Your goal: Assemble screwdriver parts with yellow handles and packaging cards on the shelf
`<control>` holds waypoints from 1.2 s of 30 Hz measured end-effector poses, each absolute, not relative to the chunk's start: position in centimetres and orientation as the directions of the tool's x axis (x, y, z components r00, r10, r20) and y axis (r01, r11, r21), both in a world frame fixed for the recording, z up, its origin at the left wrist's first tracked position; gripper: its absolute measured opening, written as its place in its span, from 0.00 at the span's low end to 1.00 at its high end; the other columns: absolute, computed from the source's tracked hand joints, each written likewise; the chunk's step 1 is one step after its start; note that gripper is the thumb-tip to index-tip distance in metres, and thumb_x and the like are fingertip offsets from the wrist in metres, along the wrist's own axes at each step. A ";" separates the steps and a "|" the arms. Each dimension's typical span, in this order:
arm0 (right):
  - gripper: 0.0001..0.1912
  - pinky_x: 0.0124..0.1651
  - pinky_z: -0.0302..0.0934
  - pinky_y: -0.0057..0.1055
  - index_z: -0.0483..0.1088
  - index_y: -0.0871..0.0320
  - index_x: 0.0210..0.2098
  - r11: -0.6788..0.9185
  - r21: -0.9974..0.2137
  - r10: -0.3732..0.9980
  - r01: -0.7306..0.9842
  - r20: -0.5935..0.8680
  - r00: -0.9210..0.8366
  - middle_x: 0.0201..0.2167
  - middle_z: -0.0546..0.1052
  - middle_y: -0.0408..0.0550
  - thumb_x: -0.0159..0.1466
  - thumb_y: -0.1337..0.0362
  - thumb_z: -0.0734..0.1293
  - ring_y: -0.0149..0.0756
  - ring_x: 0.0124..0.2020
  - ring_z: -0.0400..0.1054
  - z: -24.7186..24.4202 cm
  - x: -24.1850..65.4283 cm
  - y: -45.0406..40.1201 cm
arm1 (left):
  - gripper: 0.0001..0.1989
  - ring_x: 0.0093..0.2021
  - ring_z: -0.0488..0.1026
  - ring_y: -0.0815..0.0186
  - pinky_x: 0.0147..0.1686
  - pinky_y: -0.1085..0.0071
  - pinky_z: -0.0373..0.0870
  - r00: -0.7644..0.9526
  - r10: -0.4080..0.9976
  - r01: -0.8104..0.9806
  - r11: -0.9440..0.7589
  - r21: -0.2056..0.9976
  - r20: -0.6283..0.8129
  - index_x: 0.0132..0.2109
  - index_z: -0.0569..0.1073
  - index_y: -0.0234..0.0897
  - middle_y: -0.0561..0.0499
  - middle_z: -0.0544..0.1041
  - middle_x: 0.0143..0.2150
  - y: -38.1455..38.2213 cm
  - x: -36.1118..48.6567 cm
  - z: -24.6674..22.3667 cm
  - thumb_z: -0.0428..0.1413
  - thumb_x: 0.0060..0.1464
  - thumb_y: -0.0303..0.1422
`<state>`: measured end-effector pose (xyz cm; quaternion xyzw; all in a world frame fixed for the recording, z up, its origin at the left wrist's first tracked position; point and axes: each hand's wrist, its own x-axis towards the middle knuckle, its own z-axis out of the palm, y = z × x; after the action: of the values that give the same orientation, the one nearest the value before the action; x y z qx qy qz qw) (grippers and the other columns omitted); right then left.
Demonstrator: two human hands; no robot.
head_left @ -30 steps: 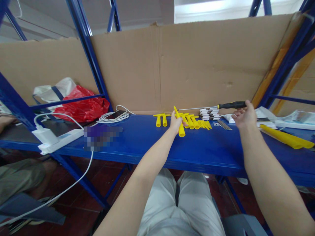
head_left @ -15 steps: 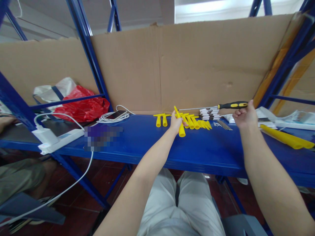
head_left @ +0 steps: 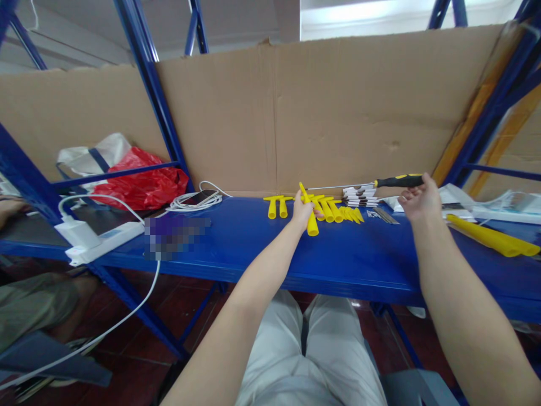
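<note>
My left hand (head_left: 302, 212) is closed around a yellow T-shaped piece (head_left: 312, 226), lifted over the blue shelf (head_left: 236, 237). In my right hand (head_left: 422, 198) is the end of the black and yellow handle of a screwdriver (head_left: 399, 181). Its long shaft points left, and the tip meets the yellow piece near its crossbar. Behind and right of my left hand lie several more yellow T-shaped pieces (head_left: 337, 212), with two others (head_left: 273, 208) to its left. Small yellow wedges (head_left: 351, 214), a white and dark stack (head_left: 360, 196) and thin metal strips (head_left: 385, 215) lie farther right.
A cardboard sheet (head_left: 329, 113) stands along the back. On the left are a red bag (head_left: 141, 179), coiled white cable (head_left: 194, 202) and a power strip (head_left: 105, 242). A long yellow piece (head_left: 492, 235) lies right. Another person's hand (head_left: 10, 207) shows far left.
My right hand and the screwdriver handle have shifted very slightly left. My left hand and the yellow piece stay in place.
</note>
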<state>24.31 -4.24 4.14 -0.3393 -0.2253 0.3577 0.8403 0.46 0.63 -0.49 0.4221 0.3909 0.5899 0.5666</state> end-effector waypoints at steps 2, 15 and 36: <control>0.17 0.14 0.43 0.20 0.51 0.57 0.22 0.488 -0.736 0.745 -0.469 0.071 0.664 0.15 0.55 0.36 0.68 0.63 0.55 0.23 0.13 0.46 4.6 23.6 -4.8 | 0.43 0.20 0.69 0.77 0.23 0.75 0.74 0.000 0.998 -0.336 -0.060 0.940 0.063 0.68 0.50 0.53 0.46 0.70 0.51 0.6 0.4 -0.5 0.50 0.50 0.16; 0.26 0.14 0.40 0.20 0.45 0.57 0.20 0.540 -0.721 0.717 -0.435 0.122 0.687 0.12 0.45 0.34 0.65 0.53 0.63 0.23 0.13 0.40 4.4 23.8 -4.4 | 0.42 0.24 0.72 0.75 0.23 0.76 0.74 0.004 0.998 -0.342 -0.055 0.938 0.060 0.67 0.51 0.53 0.45 0.69 0.53 0.4 0.4 -0.3 0.49 0.49 0.15; 0.21 0.14 0.44 0.19 0.53 0.57 0.22 0.504 -0.727 0.748 -0.466 0.097 0.657 0.16 0.54 0.36 0.68 0.55 0.57 0.22 0.14 0.46 4.6 23.7 -4.7 | 0.41 0.21 0.70 0.77 0.24 0.76 0.75 0.002 0.998 -0.335 -0.058 0.940 0.062 0.67 0.52 0.53 0.47 0.71 0.50 0.8 0.4 -0.6 0.50 0.50 0.16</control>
<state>23.72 -4.65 4.56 -0.3441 -0.2044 0.3602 0.8426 0.38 0.78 -0.57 0.4257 0.3893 0.5896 0.5653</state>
